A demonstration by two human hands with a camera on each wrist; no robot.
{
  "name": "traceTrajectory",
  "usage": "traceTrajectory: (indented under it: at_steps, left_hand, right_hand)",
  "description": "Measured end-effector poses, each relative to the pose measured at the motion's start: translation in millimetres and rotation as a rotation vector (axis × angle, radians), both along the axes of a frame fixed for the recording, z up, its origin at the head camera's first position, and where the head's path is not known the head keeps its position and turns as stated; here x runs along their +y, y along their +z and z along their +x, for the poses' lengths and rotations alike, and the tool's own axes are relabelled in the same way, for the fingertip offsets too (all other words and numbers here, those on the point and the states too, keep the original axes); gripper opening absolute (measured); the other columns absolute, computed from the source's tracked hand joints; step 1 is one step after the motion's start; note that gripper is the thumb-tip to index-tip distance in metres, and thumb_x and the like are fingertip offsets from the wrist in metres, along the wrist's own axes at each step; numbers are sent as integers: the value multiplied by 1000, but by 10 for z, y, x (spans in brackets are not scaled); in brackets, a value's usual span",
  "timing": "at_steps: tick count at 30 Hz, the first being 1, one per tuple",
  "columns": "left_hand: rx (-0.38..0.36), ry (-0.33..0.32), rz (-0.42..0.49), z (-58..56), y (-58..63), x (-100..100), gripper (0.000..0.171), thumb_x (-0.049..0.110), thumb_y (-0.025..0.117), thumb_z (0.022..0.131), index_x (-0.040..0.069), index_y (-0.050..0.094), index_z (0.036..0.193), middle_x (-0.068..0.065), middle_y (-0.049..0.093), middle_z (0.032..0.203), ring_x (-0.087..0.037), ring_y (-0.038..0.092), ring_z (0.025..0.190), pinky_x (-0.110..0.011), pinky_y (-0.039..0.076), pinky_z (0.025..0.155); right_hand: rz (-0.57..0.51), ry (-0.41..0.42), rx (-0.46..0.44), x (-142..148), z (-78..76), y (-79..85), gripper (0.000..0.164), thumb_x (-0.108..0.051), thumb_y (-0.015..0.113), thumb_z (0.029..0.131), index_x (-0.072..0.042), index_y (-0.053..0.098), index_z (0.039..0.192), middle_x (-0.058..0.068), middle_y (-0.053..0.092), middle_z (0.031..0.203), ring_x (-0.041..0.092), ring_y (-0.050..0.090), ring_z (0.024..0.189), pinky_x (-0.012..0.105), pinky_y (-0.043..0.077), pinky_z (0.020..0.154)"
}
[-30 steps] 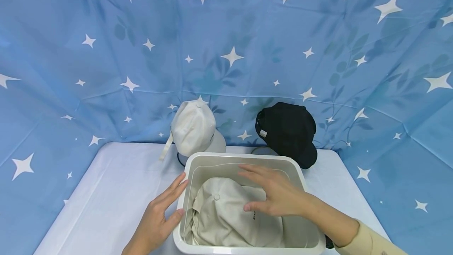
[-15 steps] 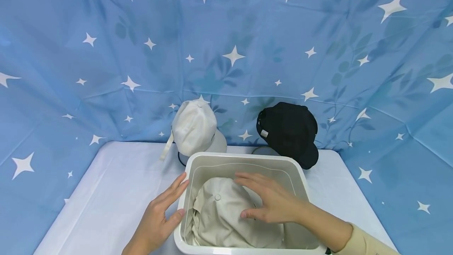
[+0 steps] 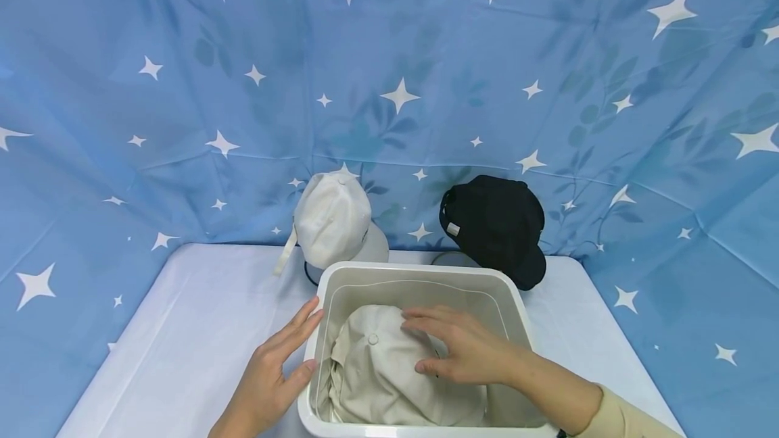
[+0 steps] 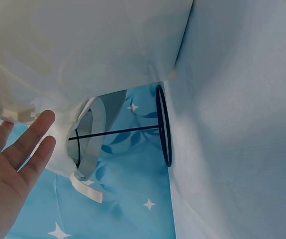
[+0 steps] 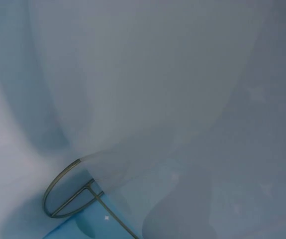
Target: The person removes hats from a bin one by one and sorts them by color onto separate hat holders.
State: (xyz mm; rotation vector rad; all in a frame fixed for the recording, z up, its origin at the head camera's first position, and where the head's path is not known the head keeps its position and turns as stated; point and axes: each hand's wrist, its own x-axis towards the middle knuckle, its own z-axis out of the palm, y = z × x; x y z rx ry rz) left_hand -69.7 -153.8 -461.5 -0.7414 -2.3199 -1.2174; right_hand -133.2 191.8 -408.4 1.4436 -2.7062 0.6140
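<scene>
A beige baseball cap [image 3: 383,363] lies crown up inside a white plastic bin [image 3: 426,269]. My right hand [image 3: 465,347] is over the cap, fingertips at its crown and thumb spread apart lower down. It covers part of the cap's right side. At the bin's left side is my left hand [image 3: 270,370], its fingers extended along the rim. The left wrist view shows the same left hand [image 4: 16,169] with its fingers spread beside the bin's outer wall [image 4: 83,45]. No fingers show in the right wrist view, which is hazy.
Behind the bin, a white cap [image 3: 335,222] hangs on a stand with a black wire base [image 4: 163,127]. A black cap [image 3: 496,222] sits at the back right, near a brass-coloured wire base [image 5: 58,184]. A star-patterned blue cloth [image 3: 389,53] surrounds the white-covered table [image 3: 176,343].
My right hand has shifted slightly left and lower over the beige cap. My left hand stays at the rim, and the bin and caps have not moved.
</scene>
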Motion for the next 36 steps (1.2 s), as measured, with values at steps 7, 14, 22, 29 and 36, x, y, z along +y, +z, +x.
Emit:
traceTrajectory:
  at_steps: [7, 14, 22, 29, 36]
  left_hand:
    - [7, -1, 4, 5, 19, 4, 64, -1, 67, 88, 5, 56, 151, -12, 46, 162, -19, 51, 143, -15, 33, 115]
    - [4, 6, -7, 5, 21, 6, 64, -1, 67, 88, 5, 56, 151, -12, 46, 162, -19, 51, 143, -15, 33, 115]
    - [-13, 11, -15, 13, 9, -2, 64, -1, 67, 89, 6, 55, 152, -11, 45, 162, -19, 51, 143, -14, 32, 115]
    - [-15, 8, -21, 11, -10, -16, 63, 2, 67, 91, 6, 54, 153, -11, 44, 163, -19, 50, 143, -14, 32, 115]
    - [-7, 10, -23, 16, 6, -15, 63, 2, 67, 91, 7, 55, 152, -11, 44, 163, -19, 50, 143, -14, 31, 116]
  right_hand:
    - [6, 11, 39, -15, -19, -22, 38, -28, 82, 92, -13, 73, 126, 1, 67, 138, 21, 64, 126, 44, 55, 100]
    - [-46, 42, 85, -18, -38, -72, 25, -18, 83, 90, -15, 76, 114, -4, 71, 120, 14, 68, 109, 35, 58, 92]
    - [-95, 79, 79, -23, -48, -84, 24, -5, 82, 88, -15, 77, 108, -8, 73, 105, 5, 68, 94, 23, 56, 84]
    - [-59, 44, -29, -51, -42, -47, 23, 3, 78, 89, -14, 78, 106, -9, 74, 100, 2, 66, 90, 21, 57, 82]
    - [-66, 69, 49, -57, -51, -51, 28, 6, 77, 88, -15, 76, 106, -10, 71, 95, 0, 62, 84, 18, 55, 78]
